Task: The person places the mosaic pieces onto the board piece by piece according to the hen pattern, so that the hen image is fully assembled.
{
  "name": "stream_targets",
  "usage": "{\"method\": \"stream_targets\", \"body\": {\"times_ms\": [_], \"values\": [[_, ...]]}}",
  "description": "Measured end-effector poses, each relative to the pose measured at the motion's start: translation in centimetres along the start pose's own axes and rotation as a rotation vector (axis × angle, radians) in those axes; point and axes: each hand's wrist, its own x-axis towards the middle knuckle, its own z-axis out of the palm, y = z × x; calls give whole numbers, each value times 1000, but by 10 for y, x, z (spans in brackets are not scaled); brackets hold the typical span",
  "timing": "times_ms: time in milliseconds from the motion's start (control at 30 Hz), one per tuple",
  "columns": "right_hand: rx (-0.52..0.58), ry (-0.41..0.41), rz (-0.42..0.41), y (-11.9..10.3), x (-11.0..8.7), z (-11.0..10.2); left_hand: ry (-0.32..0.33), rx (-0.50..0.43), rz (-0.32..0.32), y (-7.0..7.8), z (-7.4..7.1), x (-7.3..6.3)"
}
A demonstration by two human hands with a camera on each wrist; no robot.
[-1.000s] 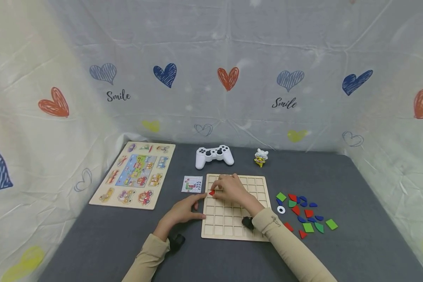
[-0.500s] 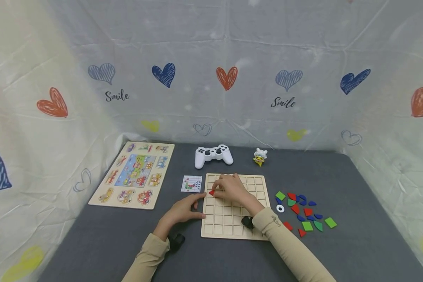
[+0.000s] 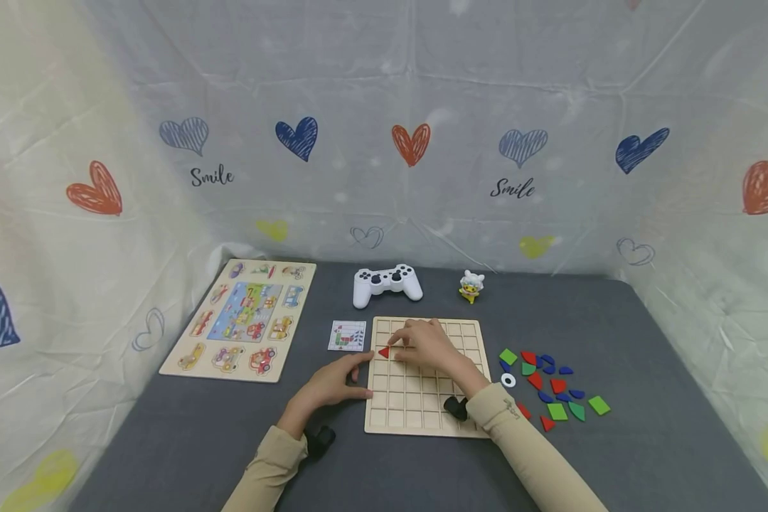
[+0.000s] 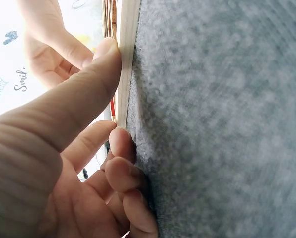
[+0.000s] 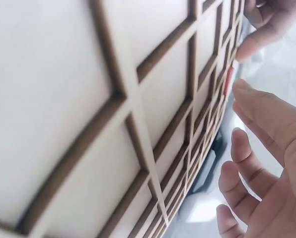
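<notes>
A square wooden grid board (image 3: 399, 419) lies on the table, and a red triangular piece (image 3: 384, 352) sits in a cell by its left edge. My left hand (image 3: 331, 382) rests its thumb and index fingertip against the board's left edge. In the left wrist view the thumb (image 4: 101, 74) touches the side of the board (image 4: 129, 47). Over the upper part of the grid is my right hand (image 3: 427, 347), just right of the red triangle, its fingers relaxed and holding nothing. In the right wrist view the fingertips stand close to the red piece (image 5: 228, 81), apart from it.
Loose red, blue and green pieces (image 3: 557, 412) and a white ring (image 3: 508, 380) lie right of the board. A pattern card (image 3: 348, 336), a white game controller (image 3: 387, 283) and a small figurine (image 3: 471, 286) stand beyond it. A wooden picture puzzle (image 3: 243, 366) lies at the left.
My right fingers have let go of the red triangle and drawn slightly right, so more of it shows. The left hand stays at the board's edge.
</notes>
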Motion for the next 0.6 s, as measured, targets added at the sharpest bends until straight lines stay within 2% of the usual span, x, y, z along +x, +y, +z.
{"method": "stream_targets", "body": {"times_ms": [267,600], "values": [[69,36,47,5,-20,-11,3,-2,4,0,1,1],[156,126,78,21,-49,-29,8,-1,4,0,0,-1]]}}
